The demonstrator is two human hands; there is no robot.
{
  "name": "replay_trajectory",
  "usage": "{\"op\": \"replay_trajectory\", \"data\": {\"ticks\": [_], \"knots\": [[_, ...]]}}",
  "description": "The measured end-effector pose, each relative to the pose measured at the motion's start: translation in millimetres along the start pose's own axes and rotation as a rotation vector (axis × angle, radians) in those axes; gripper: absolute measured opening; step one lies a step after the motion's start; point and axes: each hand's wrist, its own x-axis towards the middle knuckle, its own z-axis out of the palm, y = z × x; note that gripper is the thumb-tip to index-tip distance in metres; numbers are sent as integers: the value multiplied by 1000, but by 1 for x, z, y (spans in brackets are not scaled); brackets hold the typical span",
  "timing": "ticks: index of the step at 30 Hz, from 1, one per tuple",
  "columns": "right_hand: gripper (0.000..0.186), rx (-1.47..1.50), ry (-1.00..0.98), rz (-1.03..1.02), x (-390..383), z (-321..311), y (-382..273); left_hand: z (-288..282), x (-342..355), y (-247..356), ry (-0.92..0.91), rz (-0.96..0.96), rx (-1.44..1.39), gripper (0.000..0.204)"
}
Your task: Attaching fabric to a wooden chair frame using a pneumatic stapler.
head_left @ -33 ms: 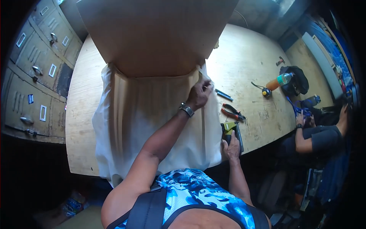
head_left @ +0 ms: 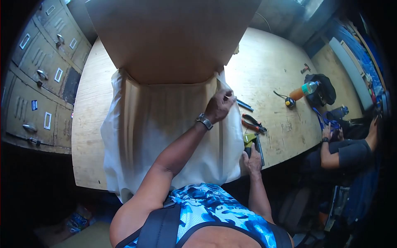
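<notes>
The left hand (head_left: 220, 106), fingers curled, pinches the right edge of pale fabric (head_left: 178, 140) spread on the counter (head_left: 285, 136). The right hand (head_left: 253, 162) wraps around a green-and-black staple gun (head_left: 249, 138) beside it.

1 head-worn fisheye camera, close in, looks down and across the table (head_left: 285, 132) from above its near edge.

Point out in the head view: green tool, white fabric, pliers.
Green tool (head_left: 249, 138): head view, on its green body, just ahead of the right hand (head_left: 252, 160).
White fabric (head_left: 171, 120): head view, on its middle stretch.
Pliers (head_left: 260, 127): head view, near the pivot.
</notes>
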Motion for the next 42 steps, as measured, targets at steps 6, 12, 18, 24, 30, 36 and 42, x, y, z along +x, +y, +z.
{"op": "replay_trajectory", "data": {"ticks": [6, 12, 18, 24, 30, 36, 42], "knots": [[31, 290, 290, -108, 115, -83, -69, 12, -26, 12, -55, 277, 420, 38], [61, -42, 246, -436, 223, -93, -219, 9, -33, 12, -97, 352, 451, 38], [27, -287, 24, -300, 302, -57, -257, -13, -35, -9, -127, 495, 72, 34], [39, 65, -108, -57, 346, -54, -218, -32, -1, -61, 290, 75, -270, 18], [38, 329, -114, 64, 335, -66, -227, -41, 62, -98, 292, 10, -226, 25], [42, 485, -151, 108, 331, -76, -220, -25, 71, -70, 312, 286, 56, 38], [40, 742, -114, 95, 335, -53, -188, -17, 65, -44, 227, 313, 183, 49]]}}
